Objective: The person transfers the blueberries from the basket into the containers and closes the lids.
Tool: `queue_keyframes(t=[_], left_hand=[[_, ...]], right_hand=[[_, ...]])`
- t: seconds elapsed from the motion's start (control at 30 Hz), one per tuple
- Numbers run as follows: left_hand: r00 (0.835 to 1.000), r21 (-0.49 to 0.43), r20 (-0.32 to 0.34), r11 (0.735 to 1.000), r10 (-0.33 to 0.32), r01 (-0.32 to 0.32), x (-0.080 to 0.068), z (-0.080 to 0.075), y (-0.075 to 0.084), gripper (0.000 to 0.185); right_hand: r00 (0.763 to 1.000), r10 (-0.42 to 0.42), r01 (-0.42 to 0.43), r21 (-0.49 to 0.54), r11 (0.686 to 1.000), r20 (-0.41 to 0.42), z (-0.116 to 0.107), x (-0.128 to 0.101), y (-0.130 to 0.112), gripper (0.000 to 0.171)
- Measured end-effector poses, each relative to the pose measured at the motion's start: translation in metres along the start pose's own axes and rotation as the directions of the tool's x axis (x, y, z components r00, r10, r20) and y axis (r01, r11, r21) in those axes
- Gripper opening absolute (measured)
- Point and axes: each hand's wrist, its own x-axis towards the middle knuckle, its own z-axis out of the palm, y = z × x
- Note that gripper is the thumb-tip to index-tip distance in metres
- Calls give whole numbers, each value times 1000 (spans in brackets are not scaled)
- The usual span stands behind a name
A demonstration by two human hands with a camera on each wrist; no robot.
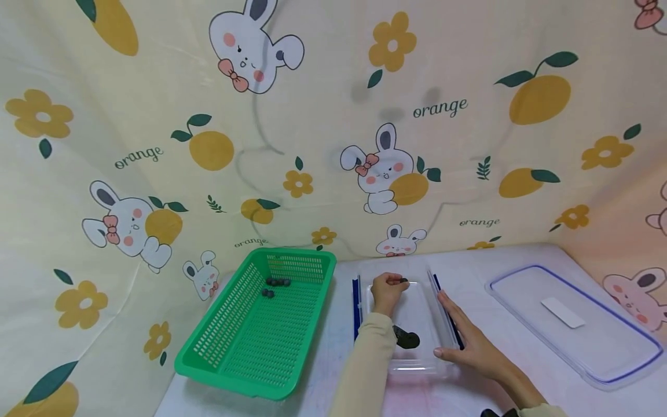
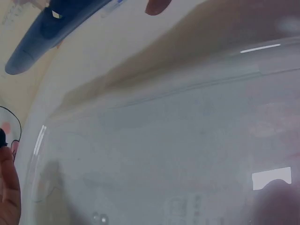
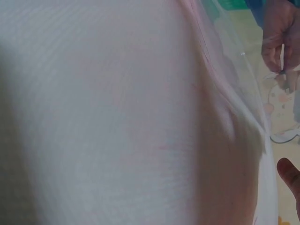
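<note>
A clear plastic box (image 1: 417, 366) with blue side clips (image 1: 356, 307) stands on the table in the head view. My left hand (image 1: 388, 289) reaches into its far end and pinches a small dark piece (image 1: 402, 281) between its fingertips. Another dark lump (image 1: 406, 338) lies on the box floor nearer to me. My right hand (image 1: 461, 336) lies flat with straight fingers along the box's right rim. The left wrist view shows only the clear box wall (image 2: 164, 140) and a blue clip (image 2: 47, 28). The right wrist view is blurred and shows the left hand's fingers (image 3: 279, 37) through the plastic.
A green slotted basket (image 1: 250, 347) sits left of the box, with a few small dark pieces (image 1: 276, 284) at its far end. The clear lid (image 1: 615, 341) with a blue edge lies on the right. A patterned cloth wall backs the table.
</note>
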Motion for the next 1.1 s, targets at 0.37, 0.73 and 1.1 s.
queue_keyframes(t=[0.37,0.73,1.1], left_hand=[[998,26,45,999,-46,45,-2,7,-13,17],[999,132,52,991,-3,-3,-9,4,-17,17],[994,115,47,989,-94,88,-10,3,-12,18]], right_hand=[[1000,17,-17,-9,1000,4,0,0,-2,101],[1000,-14,14,7,1000,-2,0,-2,-3,101],[999,32,-33,17,999,7,-1,0,-4,103]])
